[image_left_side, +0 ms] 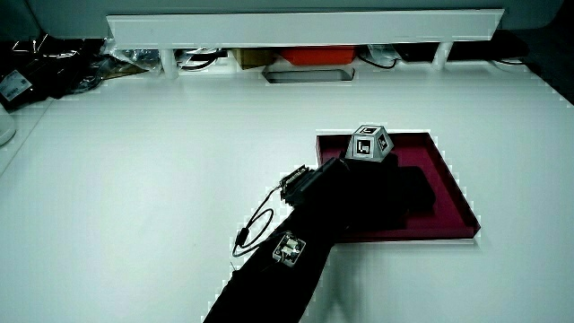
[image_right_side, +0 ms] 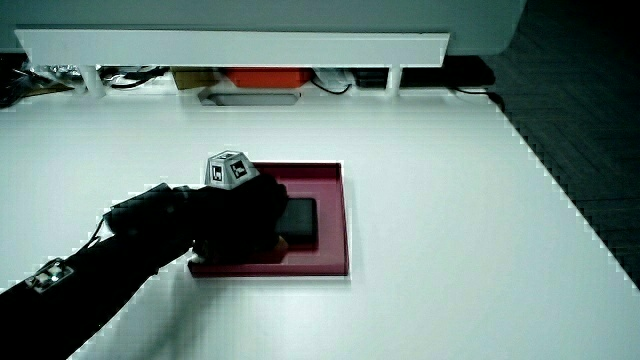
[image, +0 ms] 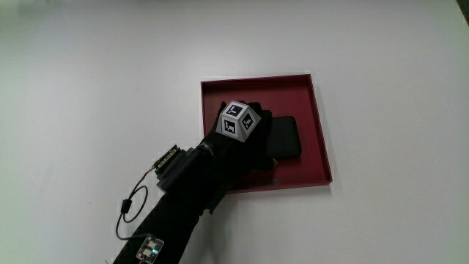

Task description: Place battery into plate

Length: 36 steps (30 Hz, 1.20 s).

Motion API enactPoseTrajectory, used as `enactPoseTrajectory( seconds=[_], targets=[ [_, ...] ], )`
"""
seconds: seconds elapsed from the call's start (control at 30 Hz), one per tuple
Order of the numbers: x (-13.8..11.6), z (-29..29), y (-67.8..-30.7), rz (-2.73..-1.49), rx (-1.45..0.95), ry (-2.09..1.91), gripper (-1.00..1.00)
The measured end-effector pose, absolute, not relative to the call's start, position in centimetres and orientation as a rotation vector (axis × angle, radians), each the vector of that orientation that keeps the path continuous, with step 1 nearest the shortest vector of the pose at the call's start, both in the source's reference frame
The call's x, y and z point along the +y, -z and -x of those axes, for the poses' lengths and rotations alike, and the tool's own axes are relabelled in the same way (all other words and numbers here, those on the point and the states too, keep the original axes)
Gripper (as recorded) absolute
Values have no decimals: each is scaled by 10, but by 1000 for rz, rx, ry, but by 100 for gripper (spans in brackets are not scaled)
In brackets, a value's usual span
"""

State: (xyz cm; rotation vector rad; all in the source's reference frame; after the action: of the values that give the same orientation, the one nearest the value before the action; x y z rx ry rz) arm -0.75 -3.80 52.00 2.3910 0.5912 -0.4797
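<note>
A plain white desk fills the main view under even light. In both side views a low white partition runs along its edge, with cables and an orange box showing beneath it. In a side view, dark floor lies beside the desk.

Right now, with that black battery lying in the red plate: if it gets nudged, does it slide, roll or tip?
Probably slides, not rolls: the battery looks like a flat slab with rounded corners, lying on its broad face. Tipping seems unlikely, being so low. It looks rigid. The plate has a raised rim that should stop it. The hand is over the plate beside it.
</note>
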Motion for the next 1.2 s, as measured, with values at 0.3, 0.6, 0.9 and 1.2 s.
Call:
enactPoseTrajectory(
  seconds=[0.3, 0.6, 0.9, 1.2],
  targets=[
    [-33, 8, -522, -2392, 577, 450, -25],
    [-32, 15, -527, -2382, 561, 451, -81],
    [-37, 52, -476, -2355, 657, 717, -100],
    [-30, 99, -393, -2372, 863, 784, -100]
  ],
)
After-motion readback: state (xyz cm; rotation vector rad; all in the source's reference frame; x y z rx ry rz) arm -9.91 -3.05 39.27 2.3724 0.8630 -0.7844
